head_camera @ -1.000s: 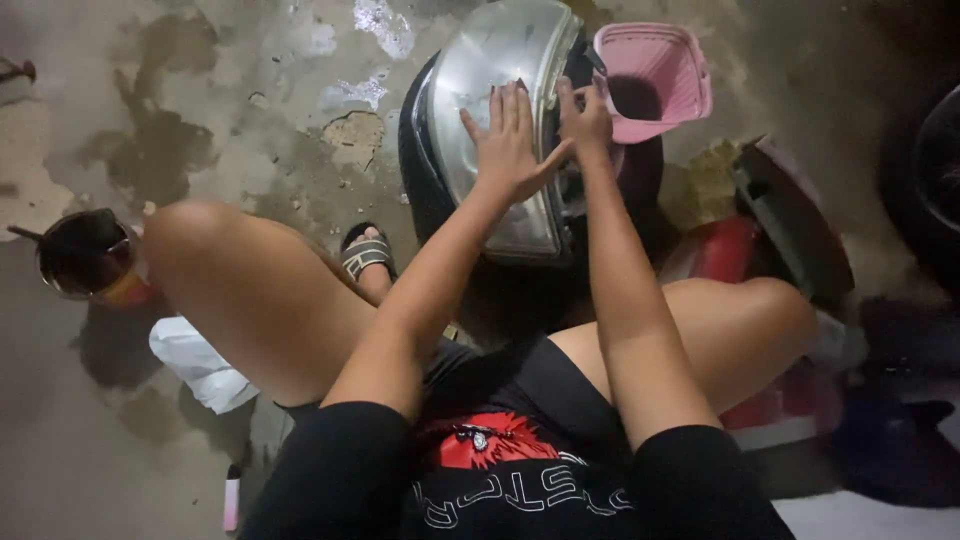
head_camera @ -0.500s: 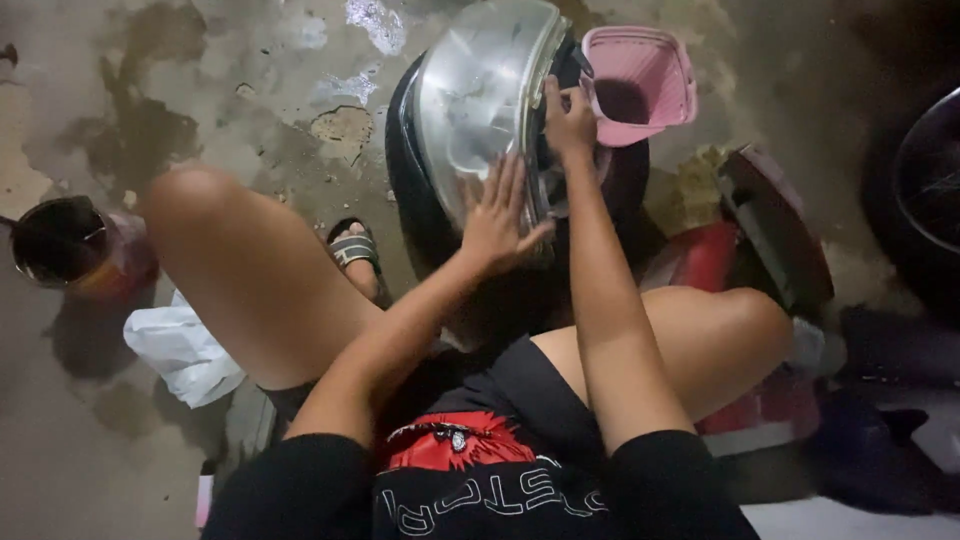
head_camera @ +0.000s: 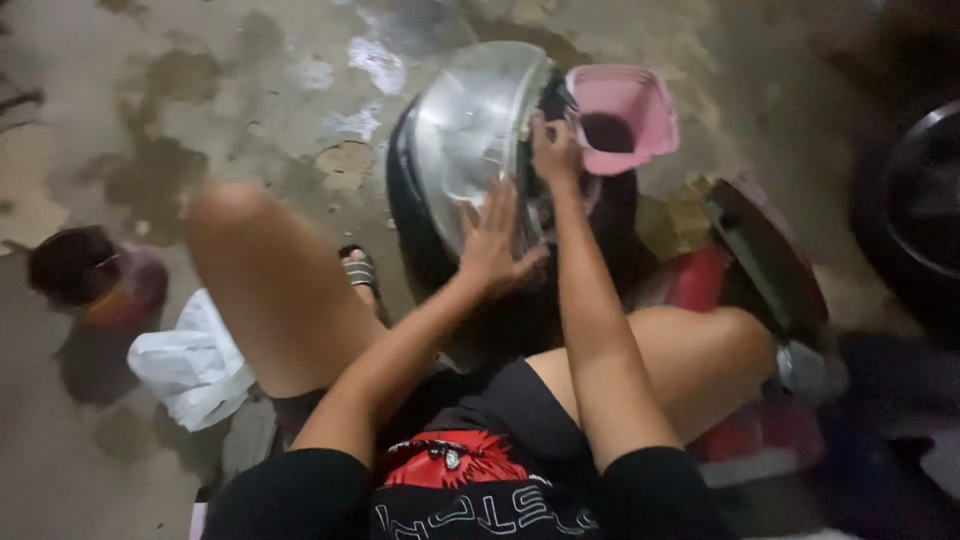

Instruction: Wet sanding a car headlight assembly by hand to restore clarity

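here, going from the left, a dark round container (head_camera: 75, 270) and a crumpled white plastic bag (head_camera: 190, 365) lie on the stained concrete floor (head_camera: 200, 110), well apart from the work. the headlight unit (head_camera: 470, 135), a silvery clear-lensed dome set in a black housing, stands between the person's bent knees. it looks rigid and fairly light, with a smooth lens that would probably be slippery and easy to scratch or crack, so the dark rim seems the safer place to take hold. the left hand (head_camera: 495, 240) lies flat on the lower lens, fingers spread wide, forearm reaching up from the lap. the right hand (head_camera: 555, 150) has its fingers curled on the unit's right edge, arm nearly straight, though what it pinches cannot be told. just beside it stands a pink plastic tub (head_camera: 625, 115).
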